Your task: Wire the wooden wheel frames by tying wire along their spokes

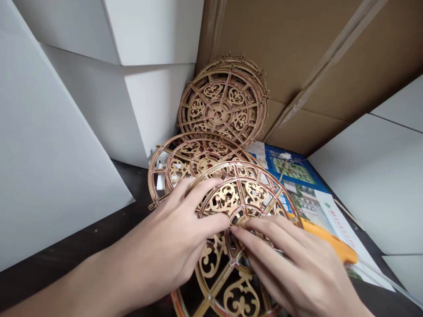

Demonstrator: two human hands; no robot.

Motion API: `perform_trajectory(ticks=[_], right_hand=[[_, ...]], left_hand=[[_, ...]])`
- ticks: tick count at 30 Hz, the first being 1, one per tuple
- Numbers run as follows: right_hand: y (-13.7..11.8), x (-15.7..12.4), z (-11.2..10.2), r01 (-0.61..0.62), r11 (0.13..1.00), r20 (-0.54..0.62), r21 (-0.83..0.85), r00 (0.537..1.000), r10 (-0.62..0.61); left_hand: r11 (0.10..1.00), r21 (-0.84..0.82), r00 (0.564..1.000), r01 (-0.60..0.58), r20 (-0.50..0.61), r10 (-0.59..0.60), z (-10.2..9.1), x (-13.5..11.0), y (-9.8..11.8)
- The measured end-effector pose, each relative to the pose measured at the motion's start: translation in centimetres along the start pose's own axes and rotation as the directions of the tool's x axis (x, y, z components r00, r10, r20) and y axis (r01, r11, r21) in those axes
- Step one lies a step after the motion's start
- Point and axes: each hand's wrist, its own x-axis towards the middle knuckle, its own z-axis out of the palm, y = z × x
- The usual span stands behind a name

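Close in front of me is a round gold openwork wheel frame (243,290) with scroll ornaments, spokes and reddish lines along its ribs. My left hand (168,237) lies over its left side, fingers curled on the rim and spokes, thumb at the hub. At the hub, my right hand (294,259) presses bunched fingertips; anything small between them is hidden. Right behind it leans a second wheel frame (152,176), partly covered by the near one. Farther back, a stack of similar wheel frames (220,114) rests against cardboard.
An orange tool (330,240) with a pale cord or stick lies right of my right hand. Printed sheets (307,198) cover part of the dark tabletop (82,237). White boxes (158,105) stand left, a white box (373,176) right, brown cardboard (280,57) behind.
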Motion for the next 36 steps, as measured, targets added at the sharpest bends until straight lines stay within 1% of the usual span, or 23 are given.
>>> perform_trajectory(ticks=[1, 2, 3, 5, 7, 10, 14, 18, 23, 28, 30, 33, 36], right_hand=[[-0.1, 0.2, 0.1, -0.014, 1.000, -0.013, 0.010, 1.000, 0.014], [-0.2, 0.4, 0.2, -0.053, 0.998, -0.027, 0.035, 0.998, 0.054], [-0.3, 0.7, 0.2, -0.116, 0.991, -0.041, 0.066, 0.992, 0.119], [-0.6, 1.3, 0.3, -0.267, 0.954, -0.038, 0.136, 0.961, 0.274], [-0.7, 2.0, 0.5, -0.382, 0.907, 0.021, 0.175, 0.923, 0.385], [-0.5, 2.7, 0.6, -0.447, 0.872, 0.111, 0.201, 0.895, 0.433], [-0.2, 3.0, 0.7, -0.460, 0.858, 0.154, 0.228, 0.887, 0.434], [-0.1, 3.0, 0.6, -0.450, 0.857, 0.186, 0.250, 0.891, 0.414], [-0.1, 3.0, 0.8, -0.467, 0.853, 0.191, 0.232, 0.882, 0.431], [-0.2, 3.0, 0.9, -0.481, 0.854, 0.203, 0.197, 0.873, 0.444], [-0.2, 3.1, 0.8, -0.462, 0.873, 0.200, 0.159, 0.881, 0.429], [-0.2, 3.2, 0.5, -0.406, 0.910, 0.175, 0.087, 0.905, 0.387], [-0.2, 3.1, 0.2, -0.370, 0.926, 0.164, 0.072, 0.920, 0.355]], left_hand=[[1.000, 0.002, 1.000, 0.002, -0.002, -0.002, 0.0, 0.0, 0.0], [1.000, 0.004, 1.000, 0.002, -0.004, -0.002, 0.0, 0.0, 0.0], [1.000, 0.004, 1.000, 0.000, -0.004, 0.000, 0.0, 0.0, 0.0], [1.000, -0.002, 1.000, -0.003, -0.015, 0.003, 0.0, 0.0, 0.1], [1.000, -0.013, 0.999, 0.003, -0.031, -0.003, 0.1, 0.0, 0.1], [1.000, -0.011, 0.999, 0.014, -0.048, -0.015, 0.1, 0.0, 0.1], [1.000, -0.014, 1.000, -0.002, -0.023, 0.002, 0.1, 0.0, 0.1], [1.000, -0.020, 0.999, 0.017, -0.048, -0.018, 0.1, 0.0, 0.2], [1.000, -0.005, 0.999, 0.024, -0.023, -0.024, 0.2, -0.1, 0.2], [1.000, 0.007, 1.000, 0.001, -0.009, 0.000, 0.3, 0.0, -0.1], [1.000, 0.010, 1.000, -0.005, -0.005, 0.005, 0.3, 0.0, -0.1], [1.000, 0.018, 1.000, -0.008, -0.007, 0.008, 0.2, 0.0, -0.1], [1.000, 0.017, 1.000, -0.009, -0.012, 0.009, 0.2, 0.0, -0.1]])
